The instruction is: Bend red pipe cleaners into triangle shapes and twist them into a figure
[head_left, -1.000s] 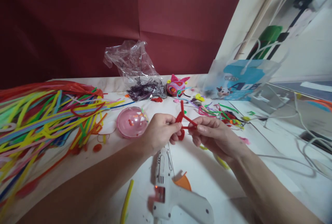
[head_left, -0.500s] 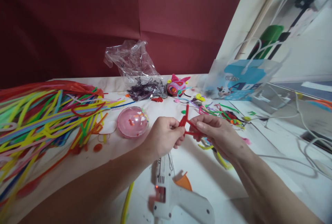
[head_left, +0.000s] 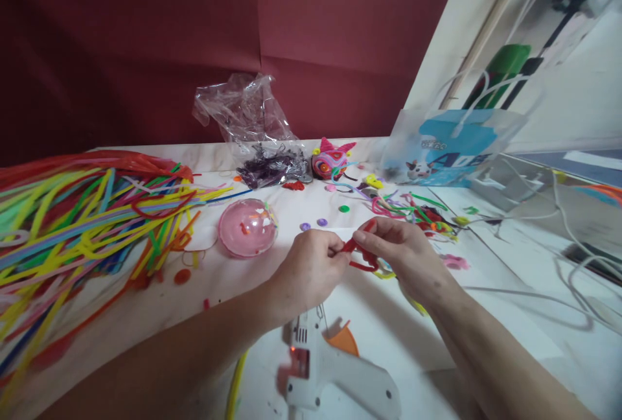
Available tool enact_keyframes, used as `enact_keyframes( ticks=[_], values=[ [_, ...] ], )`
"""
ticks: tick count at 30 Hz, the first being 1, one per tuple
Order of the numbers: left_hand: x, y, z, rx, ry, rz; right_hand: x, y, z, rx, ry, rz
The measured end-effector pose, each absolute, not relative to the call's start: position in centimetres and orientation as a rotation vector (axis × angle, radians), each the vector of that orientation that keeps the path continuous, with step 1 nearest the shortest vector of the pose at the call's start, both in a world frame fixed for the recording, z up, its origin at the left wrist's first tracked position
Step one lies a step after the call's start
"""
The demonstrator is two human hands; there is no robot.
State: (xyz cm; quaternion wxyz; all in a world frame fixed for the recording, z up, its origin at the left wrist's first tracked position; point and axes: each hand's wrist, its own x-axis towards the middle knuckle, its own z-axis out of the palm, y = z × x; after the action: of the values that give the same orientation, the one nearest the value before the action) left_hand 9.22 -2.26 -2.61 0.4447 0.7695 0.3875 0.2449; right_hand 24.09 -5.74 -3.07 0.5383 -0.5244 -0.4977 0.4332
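Note:
Between both hands is a bent red pipe cleaner (head_left: 363, 267), looped and doubled on itself. My left hand (head_left: 315, 264) pinches one end between thumb and fingers. On the other side my right hand (head_left: 396, 248) grips it, thumb pressed over the index finger. Part of the pipe cleaner is hidden by the fingers. Below the hands a white glue gun (head_left: 335, 368) lies on the table with a small red light glowing, and an orange piece (head_left: 344, 341) is beside it. Left of my left hand sits a clear pinkish dome (head_left: 247, 228) with small bits in it.
Many coloured pipe cleaners (head_left: 97, 225) are heaped at the left. Toward the back are a clear plastic bag (head_left: 253, 115), a pink decorated head with pointed ears (head_left: 331, 159) and a blue-and-clear carrier bag (head_left: 451, 148). Cables (head_left: 573, 258) run along the right side.
Both hands have lowered slightly and the right has turned. The red pipe cleaner's upright end has come down between the fingers. Purple and green buttons behind the hands are now uncovered.

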Motion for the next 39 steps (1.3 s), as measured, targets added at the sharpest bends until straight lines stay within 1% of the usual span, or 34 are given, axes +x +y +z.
enact_keyframes(
  ticks=[3, 11, 14, 20, 24, 29, 33, 36, 39],
  values=[
    [9.2, -2.3, -2.6, 1.937, 0.966, 0.623, 24.2, -5.7, -3.2, -1.222, -1.171, 1.043],
    [9.3, -2.2, -2.6, 1.926, 0.946, 0.641, 24.5, -5.5, -3.1, -1.04, -0.94, 1.374],
    [9.3, -2.1, -2.7, 1.907, 0.932, 0.629, 24.5, -5.5, -3.2, -0.994, -0.882, 1.444],
    [9.1, -1.7, -2.5, 1.809, 0.795, 0.536, 24.4, -5.4, -3.2, -1.046, -0.921, 1.408],
    [9.2, -1.3, -2.0, 1.608, 0.74, 0.592, 24.1, -5.4, -3.0, -1.088, -0.942, 1.389],
    [9.6, -1.4, -2.4, 1.56, 0.799, 0.647, 23.9, -5.5, -3.1, -1.126, -0.935, 1.41],
    [9.7, -1.5, -2.2, 1.428, 0.805, 0.752, 24.0, -5.4, -3.2, -1.071, -0.954, 1.42],
    [9.7, -1.3, -1.7, 1.236, 0.845, 0.913, 24.2, -5.3, -3.2, -0.991, -0.941, 1.371],
    [9.6, -1.0, -1.6, 1.059, 0.871, 1.086, 24.0, -5.3, -3.4, -1.019, -1.007, 1.315]
  ],
)
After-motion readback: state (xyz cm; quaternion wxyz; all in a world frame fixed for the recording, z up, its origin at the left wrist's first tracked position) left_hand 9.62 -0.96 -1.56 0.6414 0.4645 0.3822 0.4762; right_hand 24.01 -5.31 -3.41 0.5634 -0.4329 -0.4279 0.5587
